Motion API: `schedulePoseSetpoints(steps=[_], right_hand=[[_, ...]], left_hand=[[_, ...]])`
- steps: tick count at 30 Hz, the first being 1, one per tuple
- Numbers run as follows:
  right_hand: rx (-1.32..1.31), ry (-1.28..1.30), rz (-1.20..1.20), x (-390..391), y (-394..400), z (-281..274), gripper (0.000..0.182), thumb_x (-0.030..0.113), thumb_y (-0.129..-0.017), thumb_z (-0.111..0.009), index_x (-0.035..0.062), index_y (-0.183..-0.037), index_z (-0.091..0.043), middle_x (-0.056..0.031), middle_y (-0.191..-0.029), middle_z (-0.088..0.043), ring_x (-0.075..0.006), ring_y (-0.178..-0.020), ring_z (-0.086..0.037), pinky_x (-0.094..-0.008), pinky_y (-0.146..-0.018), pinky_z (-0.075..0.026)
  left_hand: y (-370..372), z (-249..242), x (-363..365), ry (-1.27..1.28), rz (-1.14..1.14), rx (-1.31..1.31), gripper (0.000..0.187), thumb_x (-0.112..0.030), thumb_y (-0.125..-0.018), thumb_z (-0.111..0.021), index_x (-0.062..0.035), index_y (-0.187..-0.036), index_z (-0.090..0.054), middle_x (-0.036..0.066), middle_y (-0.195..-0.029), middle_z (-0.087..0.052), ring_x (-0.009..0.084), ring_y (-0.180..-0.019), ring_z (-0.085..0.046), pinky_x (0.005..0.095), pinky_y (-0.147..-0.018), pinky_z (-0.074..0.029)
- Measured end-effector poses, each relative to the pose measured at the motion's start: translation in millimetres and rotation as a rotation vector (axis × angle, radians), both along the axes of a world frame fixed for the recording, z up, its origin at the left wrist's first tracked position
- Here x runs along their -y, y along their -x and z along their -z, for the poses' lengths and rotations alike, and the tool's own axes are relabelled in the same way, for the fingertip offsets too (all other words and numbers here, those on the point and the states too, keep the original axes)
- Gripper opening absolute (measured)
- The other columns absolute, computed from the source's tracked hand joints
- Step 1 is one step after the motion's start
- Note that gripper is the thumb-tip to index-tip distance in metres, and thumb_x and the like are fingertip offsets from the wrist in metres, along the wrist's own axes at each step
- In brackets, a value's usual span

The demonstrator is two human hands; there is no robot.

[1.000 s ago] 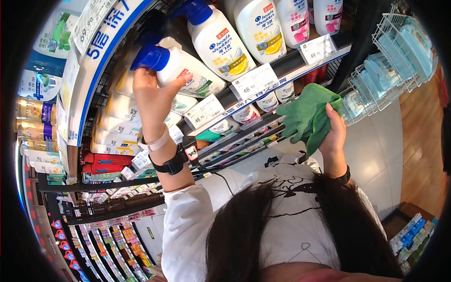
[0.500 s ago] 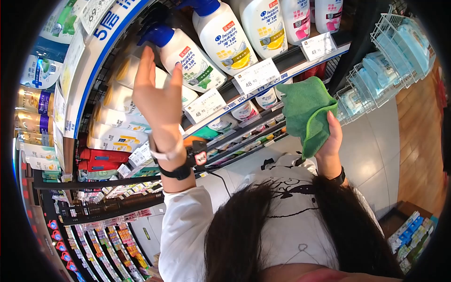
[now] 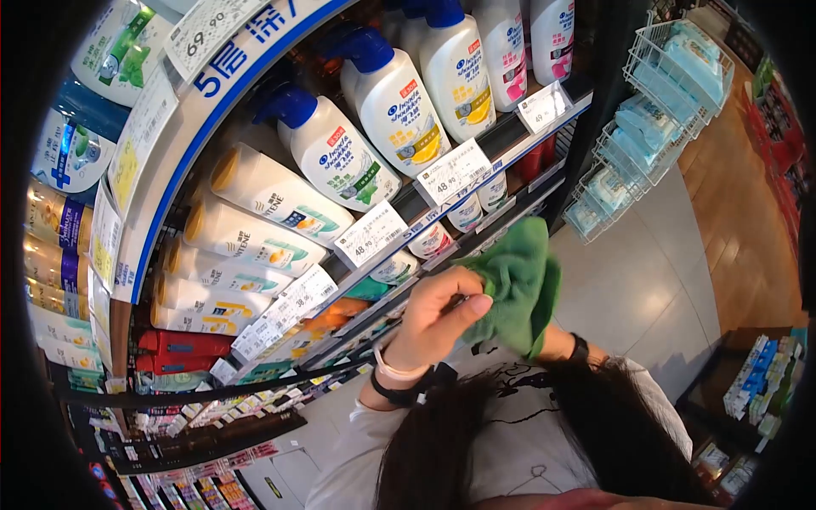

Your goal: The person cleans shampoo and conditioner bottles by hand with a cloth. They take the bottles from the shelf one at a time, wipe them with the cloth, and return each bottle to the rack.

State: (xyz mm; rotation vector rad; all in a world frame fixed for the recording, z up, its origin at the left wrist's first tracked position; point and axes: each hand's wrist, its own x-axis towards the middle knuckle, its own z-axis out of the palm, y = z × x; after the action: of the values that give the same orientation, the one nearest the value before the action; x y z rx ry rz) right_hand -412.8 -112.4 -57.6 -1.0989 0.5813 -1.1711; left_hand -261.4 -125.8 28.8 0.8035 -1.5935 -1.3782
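Note:
In front of my chest, a green cloth [image 3: 525, 285] hangs bunched and folded between my hands. My left hand [image 3: 438, 314] is curled, thumb and fingers closed on the cloth's left edge. Behind the cloth is my right hand [image 3: 557, 342], its fingers mostly hidden, holding it from the lower right. On the shelf beyond stand white pump bottles with blue tops: one with a green label [image 3: 344, 157], and another with a lemon picture [image 3: 399, 110]. Neither hand touches the bottles.
White bottles with gold caps [image 3: 280, 195] line the curved shelf at left, behind price tags [image 3: 371, 234]. Wire baskets [image 3: 646, 127] of blue packs stick out at the right. A low display box [image 3: 765, 374] stands on the floor at lower right.
My left hand has come down from the green-label pump bottle to the cloth and closed on it. The cloth has moved left and lower, bunching up. My view has shifted slightly.

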Motion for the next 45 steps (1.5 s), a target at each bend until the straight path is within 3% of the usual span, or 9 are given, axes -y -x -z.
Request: schedulePoseSetpoints(steps=[3,9,20,23,26,34,39,43,45], right_hand=[[-0.207,0.077,-0.007,-20,-16,5,0.047,0.027,-0.085,-0.051,0.0035,-0.123,-0.038,-0.0118,-0.123,-0.043,-0.0266,-0.113,-0.043,-0.0386,-0.095,-0.034],[0.090,-0.146,-0.203,-30,-31,20,0.047,0.032,-0.087,-0.044,0.0031,-0.123,-0.038,-0.0107,-0.122,-0.044,-0.0242,-0.111,-0.044,-0.0367,-0.095,-0.035],[1.057,-0.807,-0.521,-3,-38,27,0.048,0.038,-0.091,-0.033,0.0022,-0.121,-0.040,-0.0109,-0.118,-0.048,-0.0224,-0.106,-0.050,-0.0354,-0.094,-0.038],[0.910,-0.988,-0.498,17,-26,40,0.041,0.030,-0.089,-0.037,0.0019,-0.118,-0.044,-0.0118,-0.112,-0.052,-0.0228,-0.103,-0.052,-0.0358,-0.091,-0.040],[1.045,-1.005,-0.947,37,-8,73,0.035,0.023,-0.087,-0.040,0.0014,-0.113,-0.048,-0.0117,-0.108,-0.055,-0.0228,-0.099,-0.053,-0.0360,-0.086,-0.042],[0.420,-0.455,-0.934,114,59,19,0.028,0.012,-0.081,-0.050,0.0011,-0.106,-0.052,-0.0111,-0.107,-0.054,-0.0215,-0.096,-0.053,-0.0350,-0.081,-0.044],[0.236,-0.111,-0.811,140,53,-5,0.027,0.010,-0.080,-0.051,0.0011,-0.105,-0.053,-0.0111,-0.105,-0.055,-0.0213,-0.096,-0.053,-0.0347,-0.080,-0.043],[0.076,0.121,-0.788,138,46,-18,0.026,0.009,-0.079,-0.052,0.0011,-0.104,-0.053,-0.0111,-0.104,-0.055,-0.0212,-0.095,-0.053,-0.0344,-0.079,-0.043],[0.012,0.222,-0.789,137,43,-25,0.026,0.008,-0.079,-0.052,0.0011,-0.104,-0.053,-0.0111,-0.104,-0.055,-0.0211,-0.095,-0.053,-0.0343,-0.079,-0.043]], left_hand=[[2,-1,-8,0.138,-0.130,-0.025,0.010,-0.007,-0.082,-0.055,0.0012,-0.078,-0.050,0.007,-0.078,-0.055,0.0104,-0.063,-0.046,0.0209,-0.058,-0.038],[-7,8,-9,0.314,-0.226,0.164,0.005,0.001,-0.077,-0.057,0.0019,-0.076,-0.053,0.010,-0.076,-0.059,0.0163,-0.059,-0.055,0.0240,-0.055,-0.042],[-5,28,14,0.200,-0.506,0.347,0.010,0.002,-0.076,-0.060,0.0014,-0.071,-0.051,0.005,-0.067,-0.056,0.0065,-0.044,-0.038,0.0201,-0.042,-0.030],[12,27,27,0.270,-0.625,0.136,0.012,0.003,-0.075,-0.061,0.0012,-0.070,-0.050,0.005,-0.067,-0.055,0.0050,-0.045,-0.037,0.0186,-0.042,-0.029],[35,10,37,0.329,-0.709,0.040,0.013,0.004,-0.074,-0.061,0.0012,-0.070,-0.049,0.005,-0.068,-0.054,0.0037,-0.046,-0.036,0.0180,-0.042,-0.028],[124,-7,63,0.605,-0.307,0.227,0.014,-0.004,-0.071,-0.066,-0.0021,-0.073,-0.052,0.007,-0.071,-0.054,0.0209,-0.054,-0.052,0.0308,-0.045,-0.040],[133,-1,51,0.792,-0.268,0.243,0.015,-0.004,-0.067,-0.070,-0.0026,-0.073,-0.056,0.006,-0.074,-0.059,0.0186,-0.055,-0.054,0.0270,-0.045,-0.039],[120,-2,38,0.739,-0.348,0.225,0.015,-0.006,-0.069,-0.067,-0.0012,-0.076,-0.055,0.010,-0.074,-0.058,0.0183,-0.058,-0.053,0.0265,-0.050,-0.040],[112,1,28,0.717,-0.746,0.162,0.014,-0.002,-0.071,-0.064,-0.0016,-0.079,-0.052,0.011,-0.079,-0.058,0.0176,-0.060,-0.053,0.0263,-0.052,-0.040]])
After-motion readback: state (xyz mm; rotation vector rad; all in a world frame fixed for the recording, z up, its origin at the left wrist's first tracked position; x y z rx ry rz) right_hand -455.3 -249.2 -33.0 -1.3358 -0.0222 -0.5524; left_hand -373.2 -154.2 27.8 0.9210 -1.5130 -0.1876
